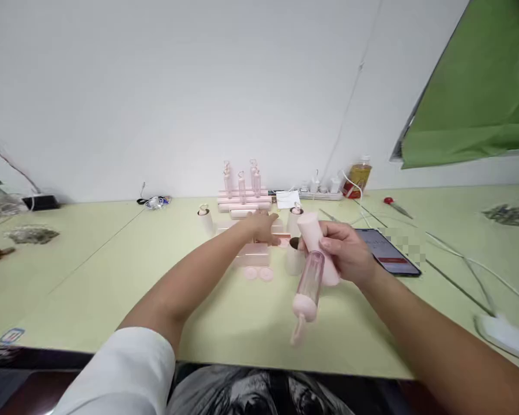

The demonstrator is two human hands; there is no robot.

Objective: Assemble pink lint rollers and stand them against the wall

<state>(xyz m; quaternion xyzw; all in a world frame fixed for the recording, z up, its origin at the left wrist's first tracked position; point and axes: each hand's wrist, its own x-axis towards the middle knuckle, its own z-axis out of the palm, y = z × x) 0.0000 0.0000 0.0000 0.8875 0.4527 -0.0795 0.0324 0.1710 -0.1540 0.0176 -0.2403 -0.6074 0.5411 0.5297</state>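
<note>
My right hand is closed around a pale pink tube. Against that tube, pointing down toward me, is a clear pink cylinder with a pink cap and a strap loop; whether the two are joined I cannot tell. My left hand reaches over the pink boxes, its visible fingers apart and its palm side hidden. Close to its fingertips lies a pink piece on the table. Two flat pink discs rest in front of the boxes. A white cup-like tube with a dark opening stands beside the right hand.
Several clear pink cylinders stand upright on stacked pink boxes by the wall. A white tube with a loop is left of the boxes. Rightward lie a phone, cables, a red-handled tool and a bottle.
</note>
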